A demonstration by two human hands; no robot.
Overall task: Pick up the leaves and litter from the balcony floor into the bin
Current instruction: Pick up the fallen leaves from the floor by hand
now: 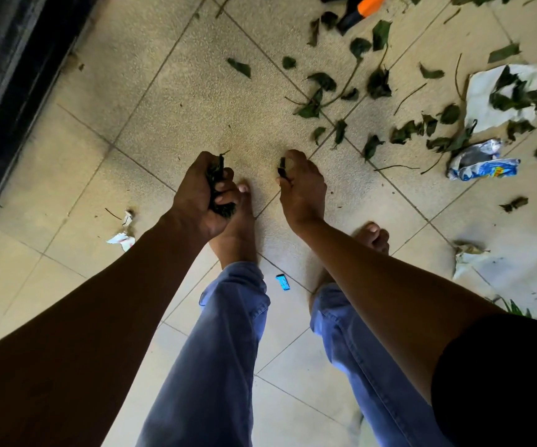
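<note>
Both forearms reach down. Left hand [202, 191] fisted round leaf wad [218, 175]; right hand [302, 188] pinches single leaf [282, 167]. Loose leaves [322, 82] beyond right hand, toward white paper [486, 91]. Bin unseen. Consolidate into left fist, keep right free.

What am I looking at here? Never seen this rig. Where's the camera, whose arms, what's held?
There is no robot: a person wears one wide-angle camera on the head, looking down at their own arms, jeans and bare feet. The left hand grips a bunch of dark leaves. The right hand pinches a single small leaf. The tiled floor is strewn with loose leaves, mostly up and to the right, plus white paper, a crumpled blue wrapper, small paper scraps and a small blue item. No bin is in view.
</note>
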